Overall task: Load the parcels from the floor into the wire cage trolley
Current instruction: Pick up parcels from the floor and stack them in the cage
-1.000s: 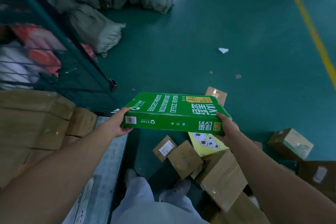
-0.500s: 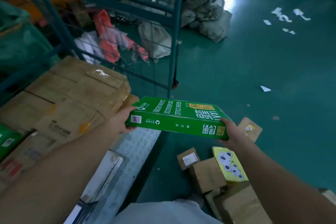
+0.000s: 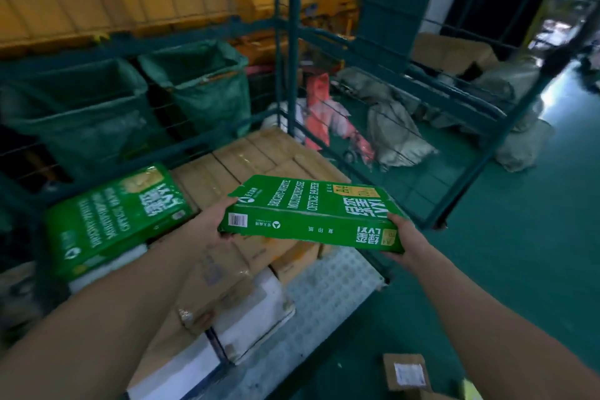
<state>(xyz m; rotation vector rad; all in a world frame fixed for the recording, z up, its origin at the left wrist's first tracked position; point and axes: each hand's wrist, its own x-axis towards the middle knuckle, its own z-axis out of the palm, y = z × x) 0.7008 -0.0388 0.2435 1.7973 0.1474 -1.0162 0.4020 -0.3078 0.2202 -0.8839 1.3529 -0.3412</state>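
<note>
I hold a flat green office-paper box [image 3: 311, 211] level between both hands, above the parcels in the wire cage trolley [image 3: 293, 42]. My left hand [image 3: 214, 224] grips its left end and my right hand [image 3: 402, 237] grips its right end from below. Under the box lie brown cardboard parcels [image 3: 246, 156], a second green paper box [image 3: 117, 217] at the left, and white parcels [image 3: 253, 318] near the trolley's open front. The trolley's pale studded floor plate [image 3: 331, 286] shows at the front right.
Green sacks [image 3: 201, 84] hang behind the trolley's back mesh. Grey sacks [image 3: 396, 130] and red-and-white bags [image 3: 321, 114] lie beyond its right side. A small brown parcel with a label [image 3: 407, 370] sits on the green floor at bottom right.
My view has swung left from the floor to the trolley. Both hands have carried the green box over the stacked parcels inside the cage.
</note>
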